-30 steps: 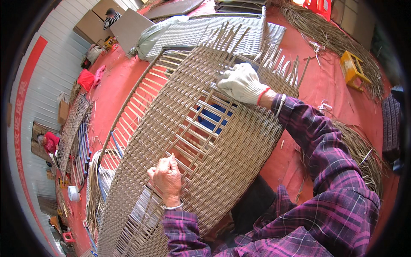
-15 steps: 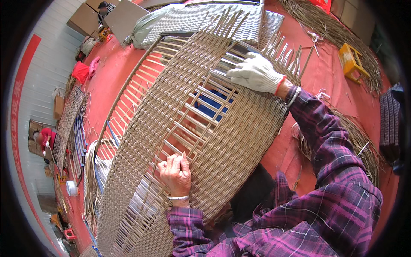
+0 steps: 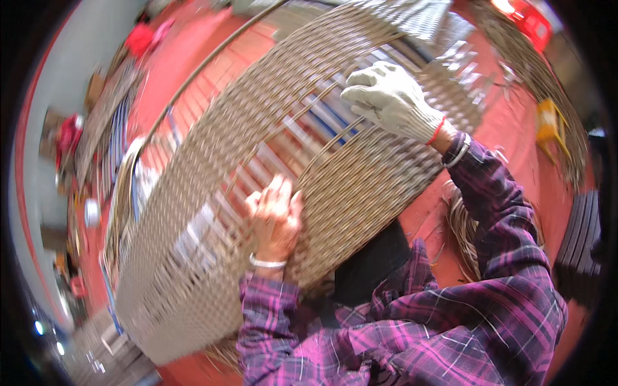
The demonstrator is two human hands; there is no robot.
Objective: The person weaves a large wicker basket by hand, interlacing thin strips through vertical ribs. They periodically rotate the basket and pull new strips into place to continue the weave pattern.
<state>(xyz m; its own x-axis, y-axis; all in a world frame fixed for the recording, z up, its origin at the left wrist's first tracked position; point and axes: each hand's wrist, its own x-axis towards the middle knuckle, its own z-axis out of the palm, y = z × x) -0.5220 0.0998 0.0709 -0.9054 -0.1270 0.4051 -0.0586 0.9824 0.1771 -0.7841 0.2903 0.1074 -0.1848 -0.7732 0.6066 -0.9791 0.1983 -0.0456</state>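
A large curved panel of brown woven rattan-like strands (image 3: pixel 367 186) lies before me, with a long unwoven gap along its middle where bare slats (image 3: pixel 270 157) show. My left hand (image 3: pixel 277 222) is bare and blurred. Its fingers look loosely apart over the lower part of the gap, beside the woven edge. My right hand (image 3: pixel 393 100), in a white knitted glove, is at the gap's upper end with its fingers bent together. A thin strand (image 3: pixel 318 159) curves along the gap's edge up to that glove, which seems to grip it; the fingertips' hold is partly hidden.
Bundles of loose strands (image 3: pixel 528 77) lie on the red floor (image 3: pixel 444 257) at the right, near a yellow stool (image 3: pixel 552 128). A person in red (image 3: pixel 67 135) sits at the far left by another woven panel (image 3: pixel 106 122). A white roll (image 3: pixel 92 212) stands closer.
The whole view has shifted and blurred as my head turned. My left hand's fingers have loosened from a closed pinch. The right glove has turned, and a curved strand now shows below it.
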